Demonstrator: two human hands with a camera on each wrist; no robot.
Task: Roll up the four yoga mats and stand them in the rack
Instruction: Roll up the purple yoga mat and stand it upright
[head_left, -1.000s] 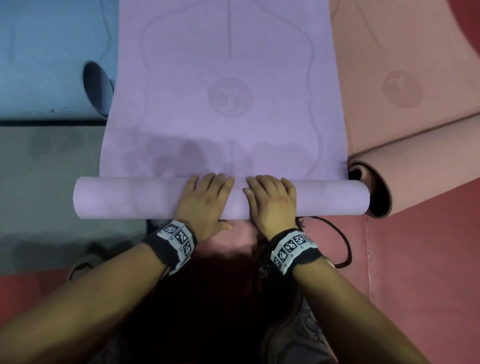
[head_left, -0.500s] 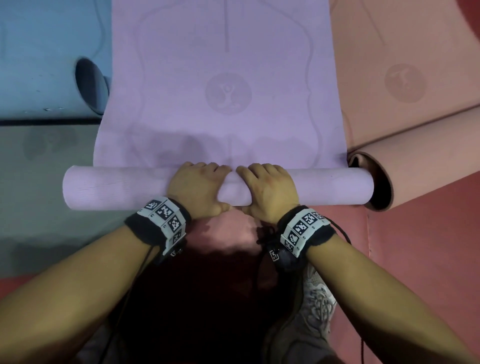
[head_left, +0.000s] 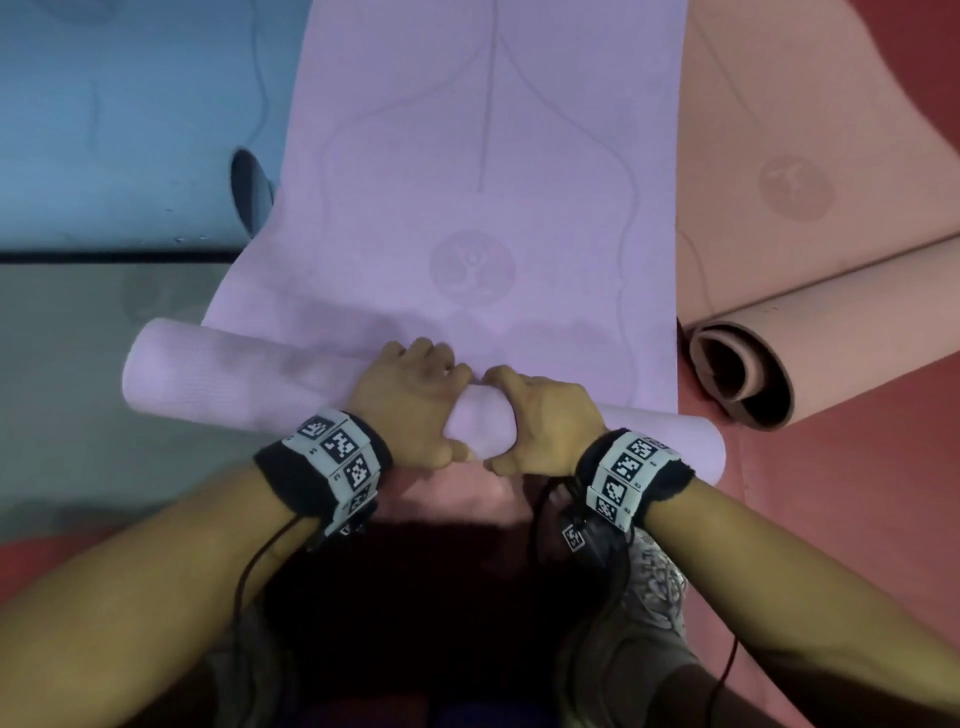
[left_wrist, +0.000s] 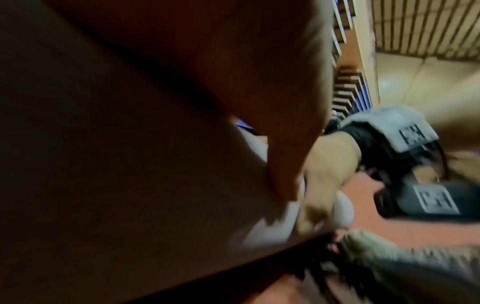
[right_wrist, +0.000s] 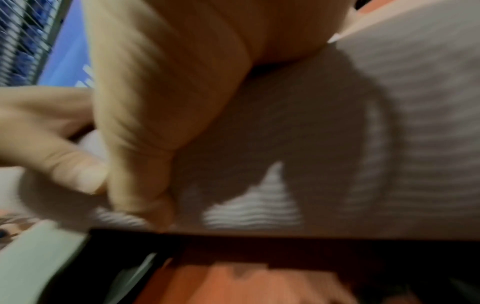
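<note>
On the floor at the far left lies a flat blue foam yoga mat (head_left: 130, 130), spread out, with a dark rolled end (head_left: 250, 189) showing at its right edge. Just below it the floor is a grey padded panel (head_left: 93, 374).

Next comes the long purple foam yoga mat (head_left: 483, 156). Its far part lies flat on the floor, between the blue mat and the pink one. Its near part is wound into a fat purple roll (head_left: 223, 374) that lies across the mat and sticks out past its left edge. The roll is a bit tilted, with its left end further away than its right end.

Both hands are on the middle of this roll, side by side and almost touching. The left hand (head_left: 410, 400) grips the roll, fingers curled over the top and thumb tucked at the near side. The right hand (head_left: 545, 421) grips it the same way. The right wrist view is blurry, but it shows a thumb (right_wrist: 145, 123) pressed on the ribbed purple roll (right_wrist: 415, 102). Each wrist wears a black band with black and white square tags (head_left: 337, 457).

To the right lies a pink foam yoga mat (head_left: 810, 130), partly flat. Its near end is loosely rolled (head_left: 748, 379), and the open curl faces the purple mat. Red padded floor (head_left: 857, 519) fills the right corner.
</note>
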